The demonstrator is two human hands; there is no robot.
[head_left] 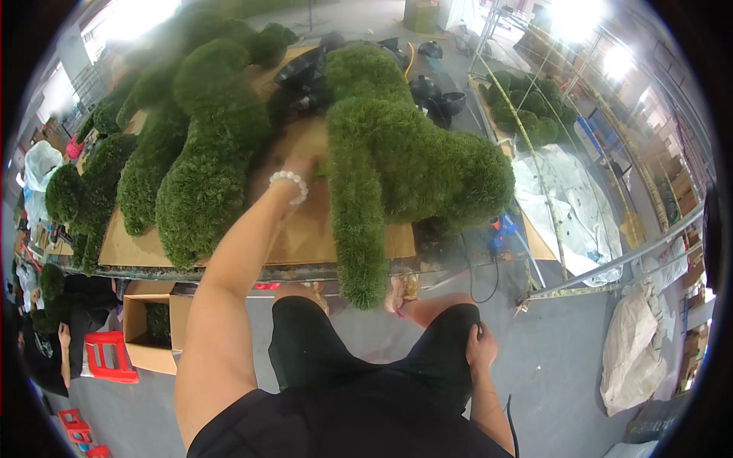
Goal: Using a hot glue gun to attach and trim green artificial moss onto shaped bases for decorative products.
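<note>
A large figure covered in green artificial grass (412,145) lies on the worktable, one long grassy limb hanging over the near edge. My left arm, with a white bead bracelet, reaches across the table. My left hand (307,166) is at the figure's left side; its fingers are blurred and partly hidden, so their grip is unclear. Beside my right thigh, my right hand (481,349) is closed, with a small dark end showing at its top. I cannot make out what that is. A black cord (512,424) runs near my right forearm.
More grassy figures (210,153) crowd the table's left. Brown cardboard (305,237) covers the tabletop. Black bowl-shaped parts (439,99) lie at the back. A metal frame (611,271) stands right. On the floor left are an open cardboard box (179,317), a red stool (111,357) and another person (65,336).
</note>
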